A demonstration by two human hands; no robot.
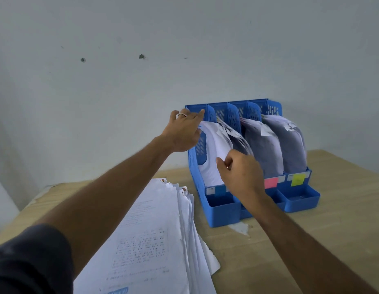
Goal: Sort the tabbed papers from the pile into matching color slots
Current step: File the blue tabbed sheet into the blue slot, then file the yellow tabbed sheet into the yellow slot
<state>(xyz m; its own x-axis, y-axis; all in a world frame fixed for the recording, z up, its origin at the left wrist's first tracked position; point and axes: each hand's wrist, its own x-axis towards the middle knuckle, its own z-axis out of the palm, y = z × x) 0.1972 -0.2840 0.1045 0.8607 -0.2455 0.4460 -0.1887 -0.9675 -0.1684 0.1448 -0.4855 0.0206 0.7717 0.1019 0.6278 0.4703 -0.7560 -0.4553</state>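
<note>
The left hand, fingers extended, rests on the outer wall of the blue perforated plastic four-slot file rack. The right hand pinches the lower edge of a white curved sheet of paper standing in the slot just beside the left hand. The fanned pile of white tabbed papers lies on the wooden bench beneath the left forearm. For a clean insertion, the rack should be steadied while the sheet is guided fully down, probably behind the blue label.

light: dim, flat, bluish | shadows: soft | edges: wide-angle bending | hands: slightly blurred
</note>
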